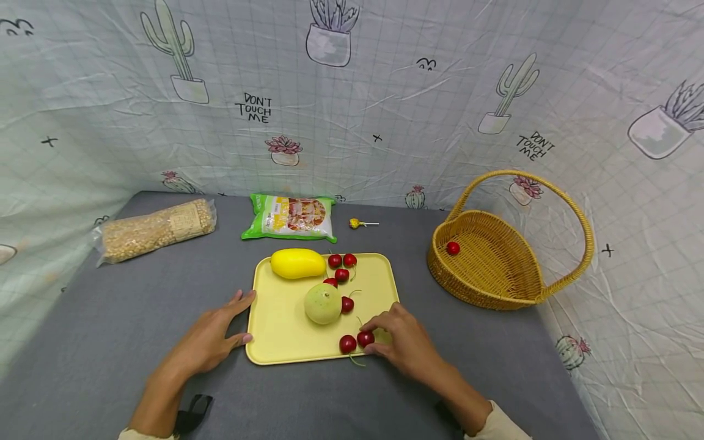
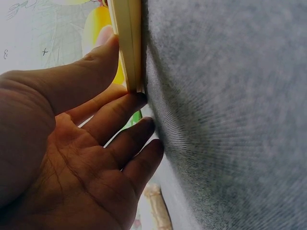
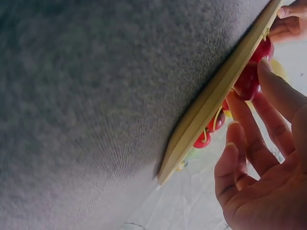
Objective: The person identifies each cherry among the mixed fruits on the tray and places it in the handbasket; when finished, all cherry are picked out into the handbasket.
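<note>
A yellow tray (image 1: 277, 345) lies on the grey cloth. My left hand (image 1: 206, 339) rests at its left edge, fingers spread and relaxed, thumb against the rim (image 2: 125, 48). At the front right corner my right hand (image 1: 406, 345) pinches a dark red cherry (image 1: 365, 338) between thumb and forefinger. Close beside that is another cherry (image 1: 348, 344), its green stem over the front rim. Also on the tray are a round pale green fruit (image 1: 322, 304), a yellow mango (image 1: 298, 263) and several more cherries (image 1: 342, 275) toward the back.
A wicker basket (image 1: 478, 294) with a tall handle stands at the right, one cherry (image 1: 453, 248) inside. Behind the tray lie a green and white food bag (image 1: 297, 218) and a yellow-wrapped lollipop (image 1: 355, 223). A clear bag of beige pieces (image 1: 154, 232) is at the back left.
</note>
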`<state>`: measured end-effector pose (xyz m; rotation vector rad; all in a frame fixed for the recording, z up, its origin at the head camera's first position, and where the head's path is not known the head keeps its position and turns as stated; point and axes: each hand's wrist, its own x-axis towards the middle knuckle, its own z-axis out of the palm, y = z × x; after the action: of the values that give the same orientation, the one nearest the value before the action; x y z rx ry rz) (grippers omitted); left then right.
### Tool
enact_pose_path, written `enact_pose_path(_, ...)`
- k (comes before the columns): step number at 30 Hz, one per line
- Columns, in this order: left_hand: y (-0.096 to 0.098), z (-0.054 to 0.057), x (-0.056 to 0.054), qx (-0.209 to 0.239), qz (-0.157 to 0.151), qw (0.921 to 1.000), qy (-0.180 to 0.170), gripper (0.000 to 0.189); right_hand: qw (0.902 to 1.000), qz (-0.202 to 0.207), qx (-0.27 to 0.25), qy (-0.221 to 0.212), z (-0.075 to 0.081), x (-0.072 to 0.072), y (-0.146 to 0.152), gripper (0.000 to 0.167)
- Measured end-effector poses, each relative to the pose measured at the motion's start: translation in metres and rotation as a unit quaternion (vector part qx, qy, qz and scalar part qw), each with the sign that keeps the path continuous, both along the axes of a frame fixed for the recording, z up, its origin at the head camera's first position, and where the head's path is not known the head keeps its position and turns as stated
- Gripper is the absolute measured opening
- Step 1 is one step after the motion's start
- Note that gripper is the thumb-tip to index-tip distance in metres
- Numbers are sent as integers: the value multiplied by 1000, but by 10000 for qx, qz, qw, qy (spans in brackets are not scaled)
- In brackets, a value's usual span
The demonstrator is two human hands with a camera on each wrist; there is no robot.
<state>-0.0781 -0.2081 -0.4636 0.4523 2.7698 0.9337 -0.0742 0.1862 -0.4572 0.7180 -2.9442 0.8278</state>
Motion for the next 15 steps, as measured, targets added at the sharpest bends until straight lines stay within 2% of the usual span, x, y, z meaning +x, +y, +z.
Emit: enact_pose_path(15,0,1,-1,-12,9,9999,-118,86,9970,-119,-406,643,8,-9,13,36)
